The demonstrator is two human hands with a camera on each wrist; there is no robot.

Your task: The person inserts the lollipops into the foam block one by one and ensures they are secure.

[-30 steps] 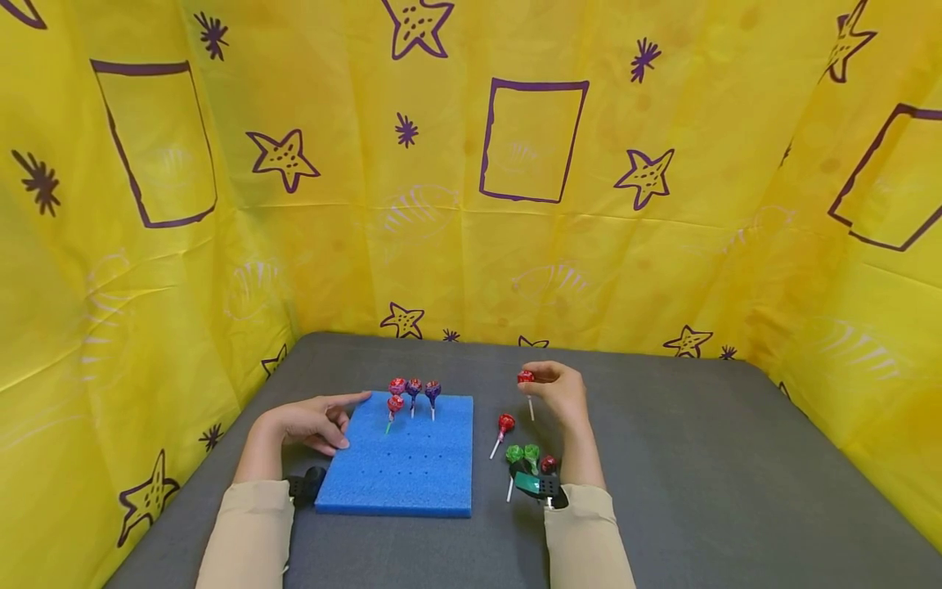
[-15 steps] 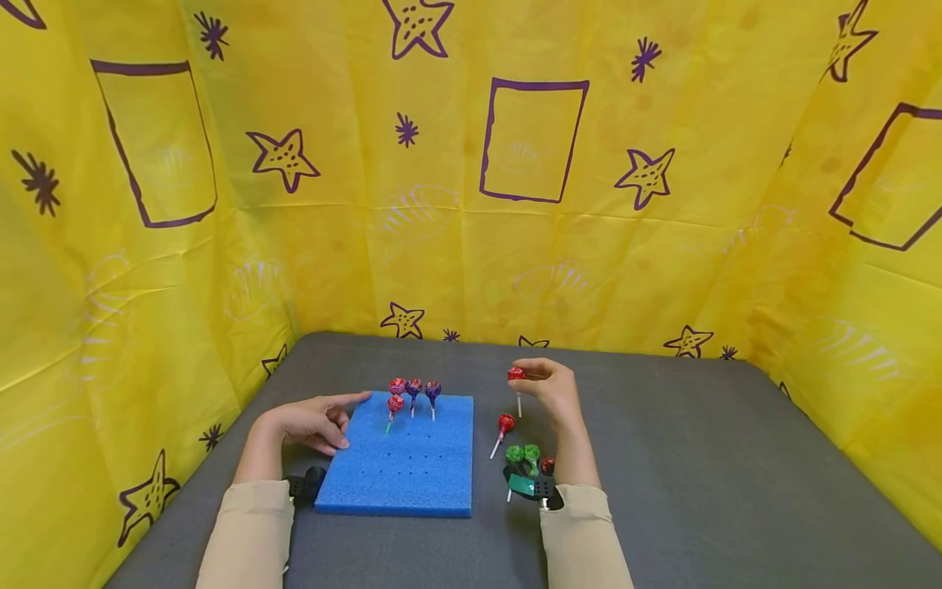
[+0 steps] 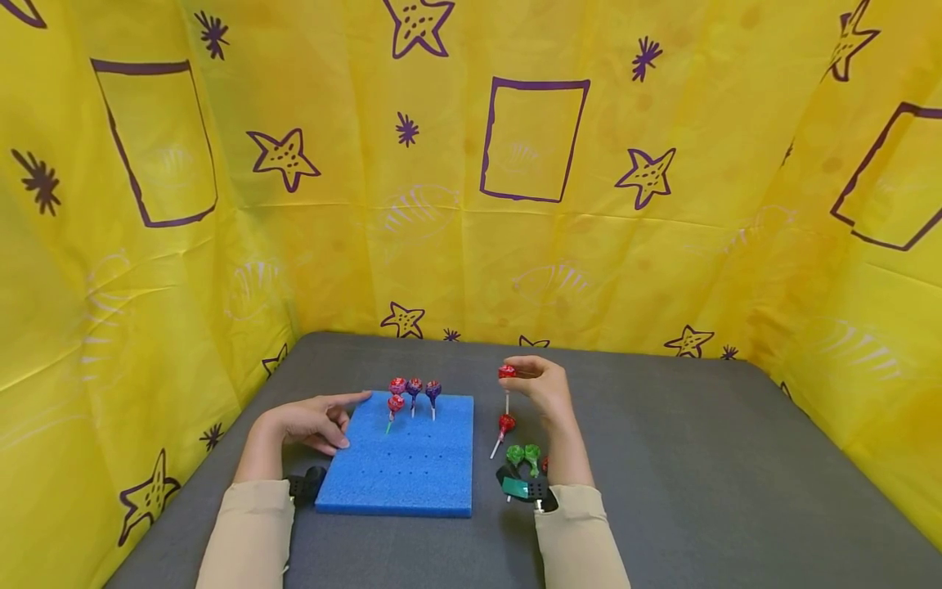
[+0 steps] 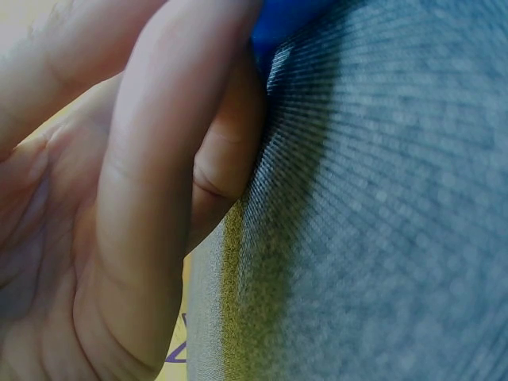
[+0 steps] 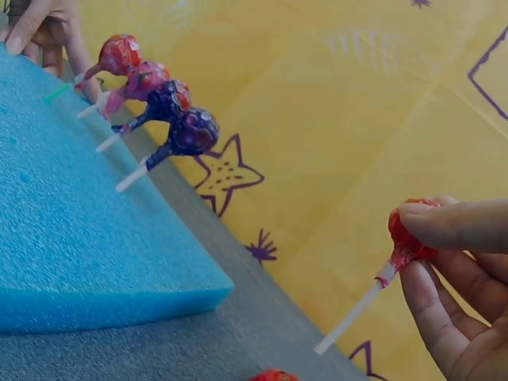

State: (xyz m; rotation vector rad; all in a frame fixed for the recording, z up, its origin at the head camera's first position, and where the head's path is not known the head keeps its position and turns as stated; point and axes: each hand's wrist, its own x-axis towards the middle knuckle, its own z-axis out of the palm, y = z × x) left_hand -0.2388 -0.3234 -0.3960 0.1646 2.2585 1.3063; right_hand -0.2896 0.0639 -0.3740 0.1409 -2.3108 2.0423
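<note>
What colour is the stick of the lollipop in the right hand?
The stick is white, seen best in the right wrist view.

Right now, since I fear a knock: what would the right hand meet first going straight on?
The right hand, pointing left, would likely meet the rightmost purple lollipop in the blue foam; depth is unclear.

Foam board (image 3: 403, 460) here on the tabletop (image 3: 692, 466), four lollipops (image 3: 414, 386) inserted near its far edge, left hand (image 3: 315, 421) at its left edge, loose lollipops (image 3: 506, 424) beside its right edge, right hand (image 3: 545, 386) outside its far right corner
</note>
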